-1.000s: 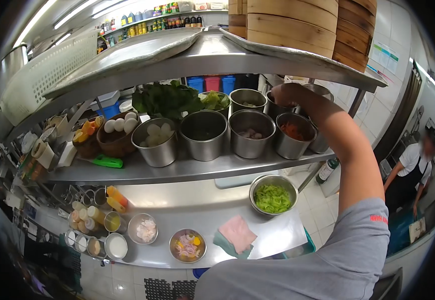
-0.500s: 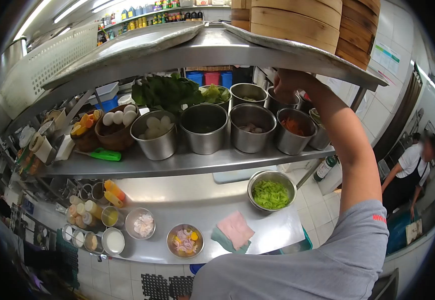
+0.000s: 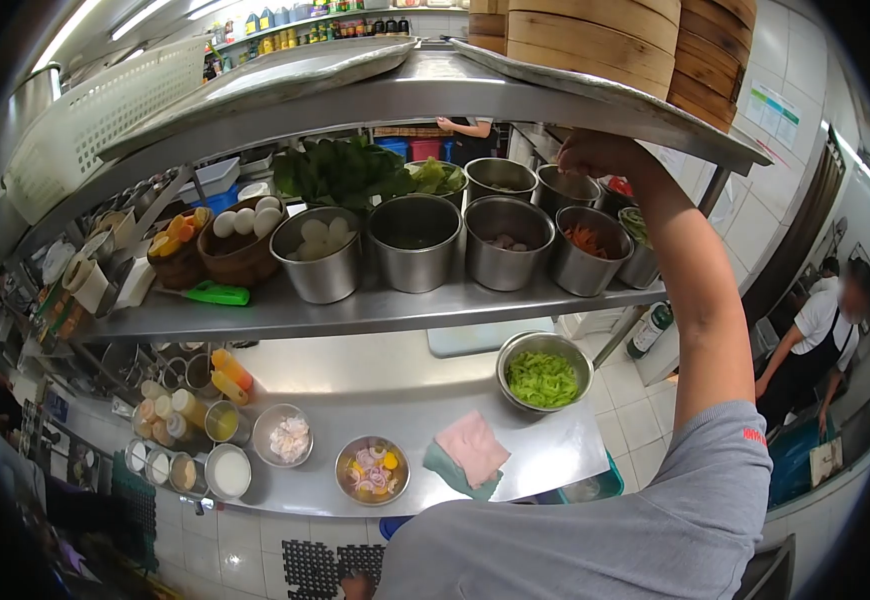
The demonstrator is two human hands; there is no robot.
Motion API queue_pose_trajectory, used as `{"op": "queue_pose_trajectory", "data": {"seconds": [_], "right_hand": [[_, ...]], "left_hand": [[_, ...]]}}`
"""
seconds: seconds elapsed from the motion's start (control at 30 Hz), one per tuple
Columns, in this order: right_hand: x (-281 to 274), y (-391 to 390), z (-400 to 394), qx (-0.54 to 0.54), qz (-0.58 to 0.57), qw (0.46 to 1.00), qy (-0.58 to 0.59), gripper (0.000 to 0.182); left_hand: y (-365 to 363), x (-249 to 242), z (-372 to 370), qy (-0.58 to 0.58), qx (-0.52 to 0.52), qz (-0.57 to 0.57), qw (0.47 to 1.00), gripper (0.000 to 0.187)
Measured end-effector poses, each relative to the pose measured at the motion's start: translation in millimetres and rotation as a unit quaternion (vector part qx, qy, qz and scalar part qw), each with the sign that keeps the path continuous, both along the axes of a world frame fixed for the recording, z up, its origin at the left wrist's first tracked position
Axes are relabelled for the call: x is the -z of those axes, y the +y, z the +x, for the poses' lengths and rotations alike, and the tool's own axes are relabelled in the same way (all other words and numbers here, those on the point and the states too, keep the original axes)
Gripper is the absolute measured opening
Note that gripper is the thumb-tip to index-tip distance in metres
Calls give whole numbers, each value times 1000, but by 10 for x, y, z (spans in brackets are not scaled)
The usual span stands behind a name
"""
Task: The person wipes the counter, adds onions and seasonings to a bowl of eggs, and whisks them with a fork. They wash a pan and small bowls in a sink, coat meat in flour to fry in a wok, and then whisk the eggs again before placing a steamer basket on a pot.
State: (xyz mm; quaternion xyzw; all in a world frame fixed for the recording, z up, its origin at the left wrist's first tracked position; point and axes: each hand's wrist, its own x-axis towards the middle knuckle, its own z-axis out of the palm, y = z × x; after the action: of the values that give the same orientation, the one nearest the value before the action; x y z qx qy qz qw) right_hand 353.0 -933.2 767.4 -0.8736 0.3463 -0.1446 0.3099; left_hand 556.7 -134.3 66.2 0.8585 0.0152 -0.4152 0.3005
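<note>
My right hand (image 3: 593,155) is raised under the upper shelf, above a metal container (image 3: 567,188) in the back row. Its fingers point down and are curled together; what they hold, if anything, I cannot make out. In front of that container stands another with shredded carrot (image 3: 585,240). At the bottom edge only a small part of my left hand (image 3: 357,586) shows, low beside my shirt, its fingers mostly hidden. On the counter below sit a bowl of sliced onion and egg yolk (image 3: 372,470) and a bowl of chopped lettuce (image 3: 543,378).
Bamboo steamers (image 3: 590,50) stand on a tray overhead. Dark leafy greens (image 3: 340,172), eggs (image 3: 245,220) and a green-handled tool (image 3: 217,293) are on the middle shelf. Folded cloths (image 3: 471,450) and squeeze bottles (image 3: 190,408) lie on the counter. A person in an apron (image 3: 810,340) stands at right.
My right hand has lifted from the back container's rim to above it. Another person's arm has come into view behind the shelf. The view has shifted slightly.
</note>
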Motion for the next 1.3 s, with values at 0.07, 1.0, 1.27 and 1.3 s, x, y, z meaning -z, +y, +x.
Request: {"op": "queue_pose_trajectory", "data": {"seconds": [0.07, 1.0, 1.27, 1.3], "right_hand": [[7, -14, 6, -2, -8, 1000, -4, 20], [198, 110, 347, 22, -214, 931, 294, 28], [18, 103, 175, 21, -183, 961, 205, 22], [15, 99, 158, 22, -202, 954, 220, 22]], "left_hand": [[6, 11, -1, 1, 1, -1, 1000, 39], [-62, 49, -51, 3, 5, 6, 1000, 46], [43, 112, 23, -7, 13, -4, 1000, 48], [59, 131, 27, -9, 12, -7, 1000, 48]]}}
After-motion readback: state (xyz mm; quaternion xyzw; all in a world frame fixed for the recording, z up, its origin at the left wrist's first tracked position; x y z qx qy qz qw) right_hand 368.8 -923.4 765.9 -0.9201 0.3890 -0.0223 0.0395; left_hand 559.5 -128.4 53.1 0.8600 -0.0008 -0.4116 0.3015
